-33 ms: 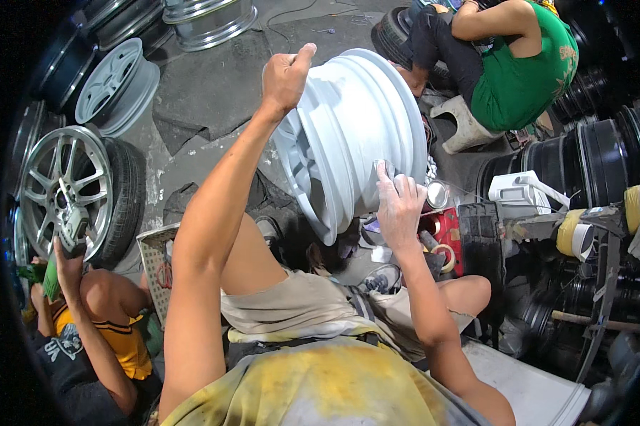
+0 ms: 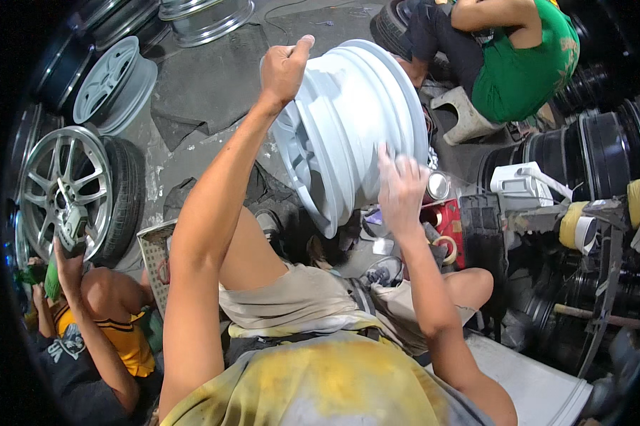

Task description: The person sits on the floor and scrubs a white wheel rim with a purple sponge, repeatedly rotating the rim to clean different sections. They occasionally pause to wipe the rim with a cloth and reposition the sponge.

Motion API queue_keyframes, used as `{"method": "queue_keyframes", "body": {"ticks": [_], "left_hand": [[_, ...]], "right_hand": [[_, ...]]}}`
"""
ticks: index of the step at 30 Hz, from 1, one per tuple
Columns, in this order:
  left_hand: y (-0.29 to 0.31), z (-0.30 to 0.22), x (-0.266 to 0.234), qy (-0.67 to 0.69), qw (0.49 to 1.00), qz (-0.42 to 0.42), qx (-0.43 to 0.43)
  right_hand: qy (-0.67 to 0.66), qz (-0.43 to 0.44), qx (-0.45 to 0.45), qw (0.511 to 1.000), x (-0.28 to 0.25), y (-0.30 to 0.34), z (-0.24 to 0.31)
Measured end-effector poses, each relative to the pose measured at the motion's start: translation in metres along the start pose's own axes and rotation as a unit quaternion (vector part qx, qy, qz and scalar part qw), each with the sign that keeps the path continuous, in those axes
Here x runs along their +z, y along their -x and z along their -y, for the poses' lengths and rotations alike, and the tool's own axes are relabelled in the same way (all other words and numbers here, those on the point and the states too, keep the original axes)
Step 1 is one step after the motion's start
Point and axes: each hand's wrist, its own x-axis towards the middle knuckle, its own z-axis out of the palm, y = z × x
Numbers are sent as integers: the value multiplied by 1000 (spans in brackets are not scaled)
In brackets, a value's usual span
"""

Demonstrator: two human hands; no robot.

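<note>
A pale grey-white car wheel rim (image 2: 359, 117) is tilted on its side in front of me. My left hand (image 2: 284, 74) is closed around the edge of its spoked face at the far left, thumb pointing up. Against the outer barrel, my right hand (image 2: 403, 188) has its index finger stretched forward and its other fingers curled. Pale dust coats this hand, and motion blurs it. Whatever lies under its fingertips, a small greyish piece in the earlier frame, is too indistinct to name.
At left, a person's hand (image 2: 70, 266) works at a silver spoked wheel (image 2: 68, 177) beside a tyre (image 2: 125, 192). Someone in a green top (image 2: 526, 67) sits on a stool (image 2: 458, 117). Black rims (image 2: 593, 153), a white container (image 2: 520, 188) and a tape roll (image 2: 446, 250) are at right.
My right hand has slid a little farther along the barrel and is now blurred. The rim and my left hand sit slightly higher in view, with the whole picture shifted a little.
</note>
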Motion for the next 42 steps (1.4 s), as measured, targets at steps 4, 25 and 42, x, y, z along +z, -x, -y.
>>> {"method": "queue_keyframes", "body": {"ticks": [4, 25, 42], "left_hand": [[-2, -5, 1, 2, 1000, 8, -7], [10, -13, 0, 3, 1000, 5, 3], [43, -22, 9, 2, 999, 16, 48]], "right_hand": [[-6, -37, -5, 999, 11, -40, 4], [0, -2, -26, 1000, 3, -20, 38], [-133, 76, -31, 988, -17, -48, 29]]}}
